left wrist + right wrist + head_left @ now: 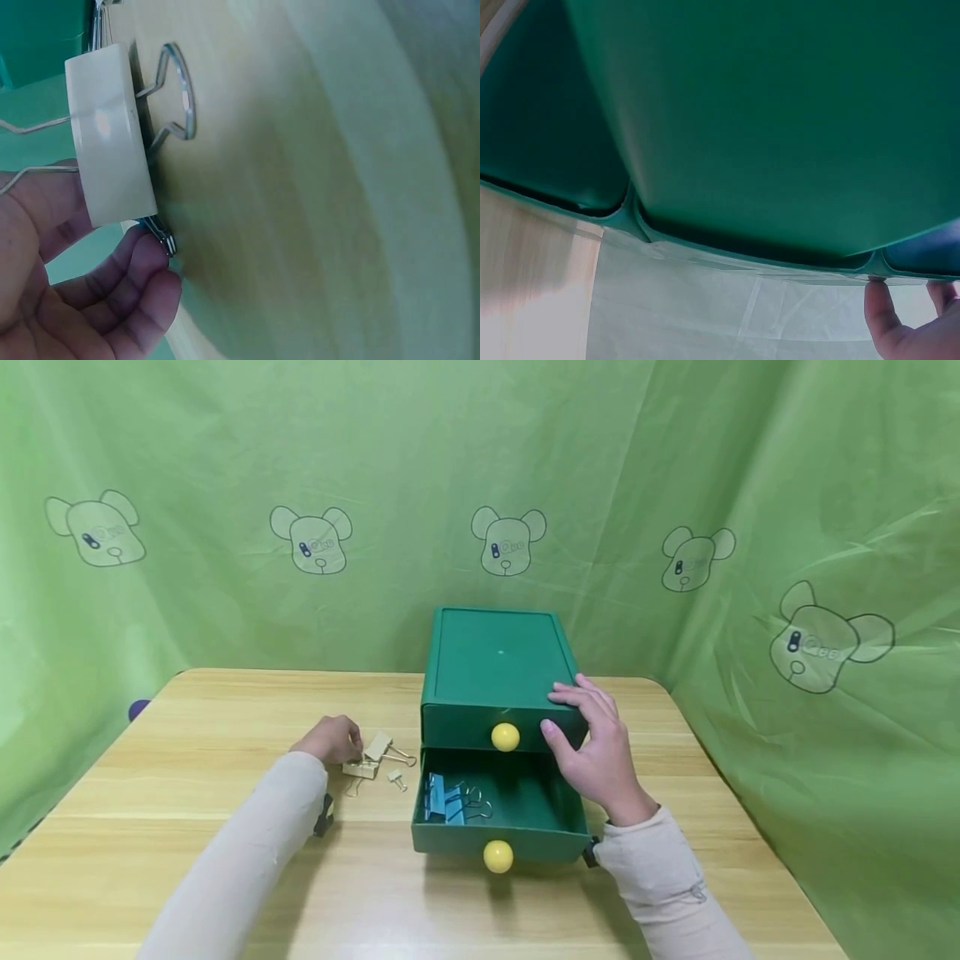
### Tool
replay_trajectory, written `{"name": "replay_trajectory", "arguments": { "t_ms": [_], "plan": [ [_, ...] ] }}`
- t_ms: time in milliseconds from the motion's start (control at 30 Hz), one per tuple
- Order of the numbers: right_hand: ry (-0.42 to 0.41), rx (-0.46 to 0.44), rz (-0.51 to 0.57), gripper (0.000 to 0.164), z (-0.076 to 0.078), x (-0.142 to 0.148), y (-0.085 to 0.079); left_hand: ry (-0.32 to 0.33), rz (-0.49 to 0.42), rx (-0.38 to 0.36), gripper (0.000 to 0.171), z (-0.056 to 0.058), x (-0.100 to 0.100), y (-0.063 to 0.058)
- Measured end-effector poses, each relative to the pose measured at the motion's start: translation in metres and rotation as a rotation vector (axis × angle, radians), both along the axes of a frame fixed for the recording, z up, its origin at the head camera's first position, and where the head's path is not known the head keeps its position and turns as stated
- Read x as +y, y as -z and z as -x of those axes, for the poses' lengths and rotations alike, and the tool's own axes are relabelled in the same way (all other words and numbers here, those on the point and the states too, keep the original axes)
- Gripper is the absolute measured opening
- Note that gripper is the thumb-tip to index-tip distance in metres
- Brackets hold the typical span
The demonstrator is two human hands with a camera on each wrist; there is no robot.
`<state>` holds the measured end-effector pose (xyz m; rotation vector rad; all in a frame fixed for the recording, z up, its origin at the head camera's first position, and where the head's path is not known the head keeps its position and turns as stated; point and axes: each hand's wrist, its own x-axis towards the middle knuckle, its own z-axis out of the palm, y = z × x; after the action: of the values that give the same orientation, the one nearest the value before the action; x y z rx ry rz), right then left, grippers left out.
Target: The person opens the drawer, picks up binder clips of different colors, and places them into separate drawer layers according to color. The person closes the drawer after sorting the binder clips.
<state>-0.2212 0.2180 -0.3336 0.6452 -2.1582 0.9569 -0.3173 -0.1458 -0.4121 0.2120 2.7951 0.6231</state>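
Note:
My left hand [330, 741] is at a group of white binder clips on the table, its curled fingers at a large white binder clip [361, 770]. In the left wrist view this clip [112, 135] covers part of the hand [82, 277], and fingertips meet a wire end below it. Another white binder clip [378, 746] and a small one [397, 778] lie beside it. My right hand [597, 752] rests with spread fingers on the front right corner of a green drawer cabinet [498, 660]. In its pulled-out lower drawer [532, 842] lie blue binder clips [454, 804].
The closed upper drawer has a yellow knob [506, 737], and the lower drawer has another yellow knob [498, 857] jutting toward me. The cabinet stands on a wooden table [187, 827]. A green curtain [405, 452] hangs behind and at both sides.

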Motion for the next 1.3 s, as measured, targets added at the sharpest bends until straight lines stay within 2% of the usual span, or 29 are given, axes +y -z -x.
{"name": "replay_trajectory", "arguments": {
  "t_ms": [133, 333, 533, 833, 967, 1167, 1300],
  "plan": [
    [-0.003, -0.003, -0.001, 0.03, 0.0, 0.0, 0.0, 0.006, 0.004, 0.018, 0.004, 0.0, -0.001, 0.002],
    [-0.003, -0.006, 0.001, 0.03, 0.0, 0.0, 0.0, -0.024, -0.011, 0.06, 0.006, 0.002, -0.003, 0.001],
    [-0.005, -0.006, 0.0, 0.031, 0.001, -0.001, 0.0, -0.022, -0.009, 0.118, 0.008, 0.001, -0.005, -0.007],
    [-0.005, -0.009, 0.002, 0.03, 0.0, -0.001, -0.001, -0.008, -0.047, 0.148, 0.009, -0.003, -0.007, -0.017],
    [-0.004, -0.006, -0.001, 0.03, 0.001, -0.001, 0.0, -0.012, -0.085, 0.15, 0.012, -0.005, -0.007, -0.019],
    [-0.004, -0.004, 0.002, 0.03, 0.001, -0.001, 0.001, -0.031, -0.171, 0.128, 0.029, -0.008, -0.006, -0.022],
    [0.001, -0.008, 0.001, 0.029, 0.001, -0.001, 0.0, -0.027, -0.209, 0.159, 0.032, -0.01, -0.004, -0.025]
  ]
}}
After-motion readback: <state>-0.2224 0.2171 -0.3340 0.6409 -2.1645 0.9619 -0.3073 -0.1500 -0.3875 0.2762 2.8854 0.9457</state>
